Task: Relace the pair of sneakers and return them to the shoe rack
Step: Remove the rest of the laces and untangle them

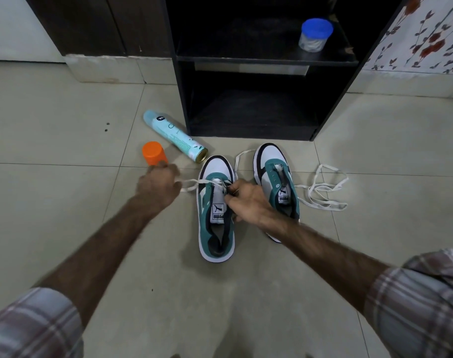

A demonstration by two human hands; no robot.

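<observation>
Kneeling or crouching over the tiled floor (65, 202), the person is working on the nearer green-and-white Puma sneaker (216, 215), which is sitting toe-forward in front of the black shoe rack (266, 60). The left hand (158, 186) is curling its fingers around one end of the white lace (194, 182) and holding it taut out to the left side of the shoe. The right hand (248, 202) is pinching the other part of that lace at the eyelets, fingers bunched tight over the tongue. The second sneaker (277, 184) is standing just beside the first, on its right, with no lace in its eyelets; a loose white lace (323, 192) is lying in loops on the tiles next to it. A pale blue spray can (175, 135) is lying on its side near the rack's left foot, with an orange cap (154, 153) close by. A blue-lidded jar (314, 34) is sitting on the rack's upper shelf.
</observation>
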